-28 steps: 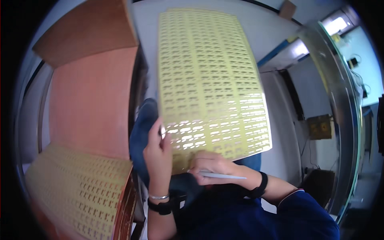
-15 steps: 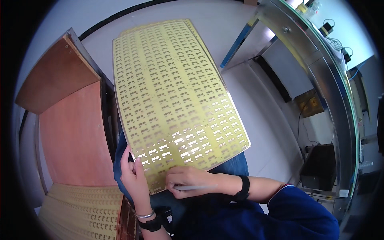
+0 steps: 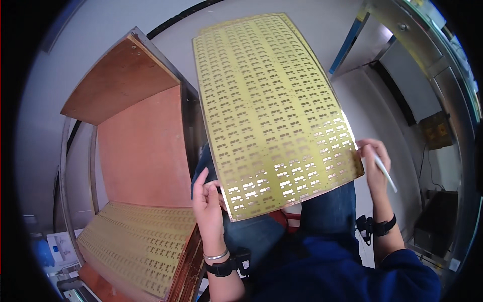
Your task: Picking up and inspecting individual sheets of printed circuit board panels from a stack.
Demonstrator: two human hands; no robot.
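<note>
Left hand [image 3: 209,199] pinches yellow board [image 3: 271,110] by its edge — likely steadying it above the lap [image 3: 329,209]. Right hand [image 3: 375,158] pinches white pen [image 3: 385,173] — beside opposite edge.

The panel [image 3: 271,110] is right of the stacked panels [image 3: 133,244], left of the table [image 3: 425,40].

A large rectangular yellow sheet [image 3: 274,118] is stretching from near to far, its rows of small rectangles gleaming nearest; a slim white stick [image 3: 385,172] is slanting just right of its near-right corner.
</note>
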